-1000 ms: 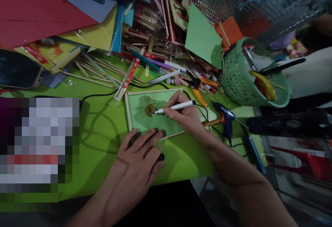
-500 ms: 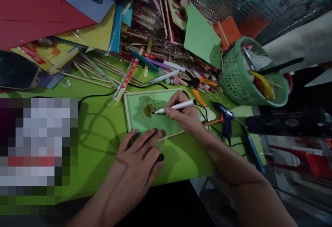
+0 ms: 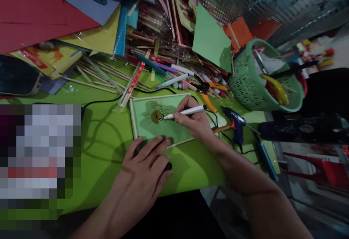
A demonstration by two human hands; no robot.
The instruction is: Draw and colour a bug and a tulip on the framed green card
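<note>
My right hand (image 3: 195,120) is closed in a pinch around a white marker (image 3: 185,112), its black end pointing up to the right. The marker's tip meets a drawing of a bug (image 3: 156,115), with a brown round body and thin outlined legs, on a green card (image 3: 144,131). Thin wooden sticks frame the card. Along its lower edge, several fingertips of my left hand (image 3: 148,162) press down. Between that hand's thumb and index finger pokes out a small black cap (image 3: 169,166), mostly hidden.
Right of the card lie a blue glue gun (image 3: 236,120) and orange-handled pliers (image 3: 208,102). A green basket (image 3: 242,82) with tools stands behind them. Pens (image 3: 173,80), wooden sticks (image 3: 95,77) and coloured sheets (image 3: 212,37) crowd the back. A black cable (image 3: 103,100) runs behind the card.
The marker's tip has shifted very slightly on the drawing, where dark lines show by the bug's body. Both hands keep nearly the same place. At the far right, a pale shape has moved away, uncovering colourful items.
</note>
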